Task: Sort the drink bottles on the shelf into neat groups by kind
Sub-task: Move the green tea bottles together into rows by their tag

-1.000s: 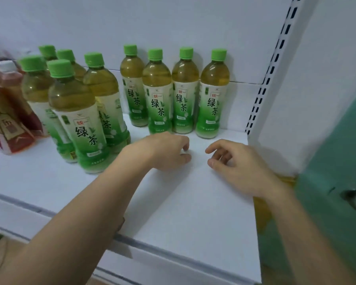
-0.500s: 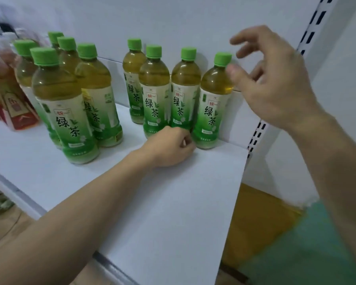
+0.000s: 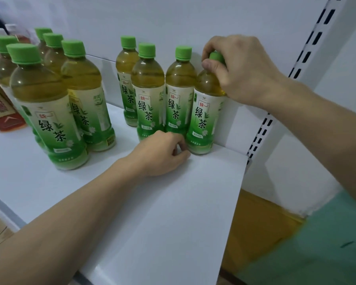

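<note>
Clamped round the cap of the rightmost green tea bottle is the right hand; the left hand (curled, nothing held) rests on the shelf; five more green teas remain clustered leftward, ungrouped.

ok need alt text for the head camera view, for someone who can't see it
A person's right hand grips the cap of the rightmost green tea bottle in a row of four at the back of a white shelf, while the left hand rests curled at the row's base. More green tea bottles cluster to the left, beside red-labelled drinks.
</note>
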